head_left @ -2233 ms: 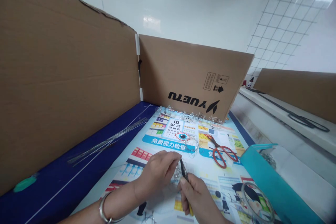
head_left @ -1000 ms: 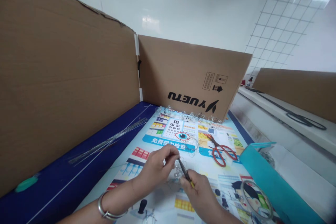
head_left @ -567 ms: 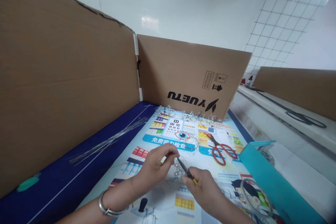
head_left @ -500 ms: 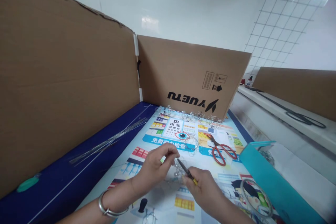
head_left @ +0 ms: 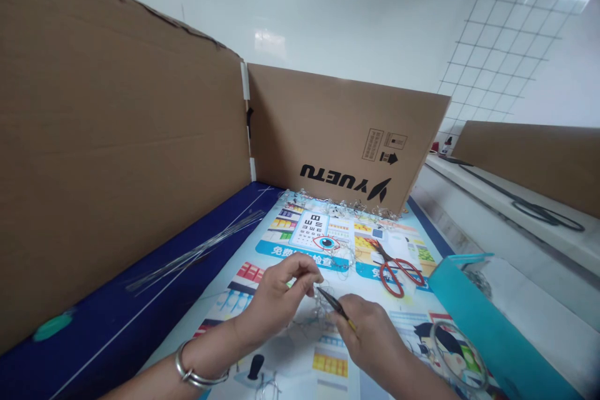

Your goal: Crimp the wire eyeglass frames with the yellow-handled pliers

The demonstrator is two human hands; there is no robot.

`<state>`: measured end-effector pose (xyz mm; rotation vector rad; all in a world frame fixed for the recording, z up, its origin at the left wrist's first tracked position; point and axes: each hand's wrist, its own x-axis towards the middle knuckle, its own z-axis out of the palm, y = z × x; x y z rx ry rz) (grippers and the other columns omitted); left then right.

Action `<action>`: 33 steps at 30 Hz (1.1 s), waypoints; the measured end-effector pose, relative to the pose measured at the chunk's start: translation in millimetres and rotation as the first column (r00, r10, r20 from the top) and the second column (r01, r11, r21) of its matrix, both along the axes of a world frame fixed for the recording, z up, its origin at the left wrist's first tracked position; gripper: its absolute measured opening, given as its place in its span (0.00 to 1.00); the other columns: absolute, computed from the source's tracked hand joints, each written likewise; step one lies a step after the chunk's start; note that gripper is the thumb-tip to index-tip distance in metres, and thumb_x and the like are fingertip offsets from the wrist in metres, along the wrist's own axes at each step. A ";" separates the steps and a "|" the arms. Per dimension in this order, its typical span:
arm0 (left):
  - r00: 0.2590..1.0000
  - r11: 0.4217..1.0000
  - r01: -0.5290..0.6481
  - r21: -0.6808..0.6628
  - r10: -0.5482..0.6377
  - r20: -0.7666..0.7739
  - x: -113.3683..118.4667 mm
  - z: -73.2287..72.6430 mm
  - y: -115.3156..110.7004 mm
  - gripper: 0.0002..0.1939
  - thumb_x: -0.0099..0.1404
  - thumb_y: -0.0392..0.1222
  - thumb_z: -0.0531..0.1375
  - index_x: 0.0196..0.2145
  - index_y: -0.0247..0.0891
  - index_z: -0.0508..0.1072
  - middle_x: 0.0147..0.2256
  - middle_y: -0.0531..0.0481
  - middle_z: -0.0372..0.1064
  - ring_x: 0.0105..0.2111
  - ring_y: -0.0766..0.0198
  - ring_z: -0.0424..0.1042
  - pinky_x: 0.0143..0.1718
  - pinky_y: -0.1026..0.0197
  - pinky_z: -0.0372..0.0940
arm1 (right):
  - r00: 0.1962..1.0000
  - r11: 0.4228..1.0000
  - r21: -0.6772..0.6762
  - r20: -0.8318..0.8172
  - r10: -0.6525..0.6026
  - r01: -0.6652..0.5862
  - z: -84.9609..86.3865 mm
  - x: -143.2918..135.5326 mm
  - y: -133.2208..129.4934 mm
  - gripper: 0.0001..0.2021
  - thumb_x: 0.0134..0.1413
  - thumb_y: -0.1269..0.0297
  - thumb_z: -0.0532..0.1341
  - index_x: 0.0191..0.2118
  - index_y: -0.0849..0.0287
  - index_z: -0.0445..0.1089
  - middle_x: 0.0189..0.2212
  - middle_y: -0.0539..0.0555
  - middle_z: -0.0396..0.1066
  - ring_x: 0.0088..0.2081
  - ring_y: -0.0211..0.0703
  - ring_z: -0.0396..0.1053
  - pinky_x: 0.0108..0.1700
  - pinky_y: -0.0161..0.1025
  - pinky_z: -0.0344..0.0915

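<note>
My right hand [head_left: 368, 325] is closed around a pair of pliers [head_left: 334, 301] with dark jaws and a yellow-marked handle. The jaws point up and left toward my left hand [head_left: 285, 287], whose thumb and fingertips are pinched together. Thin silvery wire [head_left: 321, 307], bent into loops, hangs just below those fingertips, close to the plier tips. It appears to be held in the left pinch. Whether the jaws grip the wire I cannot tell. Red-handled scissors [head_left: 396, 270] lie with blades apart beyond my right hand.
Straight wires [head_left: 197, 253] lie on the blue cloth at left. Wire scraps [head_left: 347, 207] line the foot of the back cardboard panel [head_left: 347, 131]. A teal box [head_left: 497, 325] and a wire coil [head_left: 458, 355] sit at right. Another cardboard panel [head_left: 117, 137] stands at left.
The pliers have shifted slightly right and down, and their tips sit a little farther from the left fingertips. My left hand stays almost in place.
</note>
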<state>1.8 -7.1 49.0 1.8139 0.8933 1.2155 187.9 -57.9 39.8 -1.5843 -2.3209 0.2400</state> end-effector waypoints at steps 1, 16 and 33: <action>1.000 1.000 0.004 0.008 -0.004 -0.006 -0.7 0.9 -0.1 0.04 0.62 0.35 0.54 0.30 0.36 0.68 0.28 0.52 0.67 0.25 0.69 0.67 0.29 0.66 0.64 | 1.000 1.000 0.004 0.008 0.007 -0.007 0.0 0.4 -0.1 0.10 0.58 0.62 0.48 0.32 0.59 0.63 0.29 0.53 0.69 0.30 0.41 0.66 0.30 0.35 0.51; 0.997 0.995 0.080 0.063 -0.078 -0.023 -3.7 -1.7 4.9 0.06 0.63 0.36 0.53 0.30 0.36 0.69 0.29 0.51 0.68 0.26 0.69 0.68 0.31 0.65 0.64 | 0.998 0.998 0.049 0.056 0.038 -0.040 -4.3 6.4 2.8 0.11 0.59 0.62 0.48 0.35 0.60 0.64 0.31 0.56 0.69 0.32 0.43 0.65 0.33 0.37 0.55; 0.960 0.920 0.269 -0.284 -0.279 0.007 -17.8 10.2 30.3 0.06 0.58 0.40 0.56 0.29 0.35 0.69 0.25 0.53 0.67 0.25 0.69 0.66 0.28 0.65 0.63 | 0.935 0.964 -0.266 -0.343 -0.089 -0.006 0.7 0.9 4.1 0.13 0.54 0.59 0.52 0.22 0.58 0.57 0.19 0.45 0.58 0.22 0.34 0.55 0.24 0.31 0.49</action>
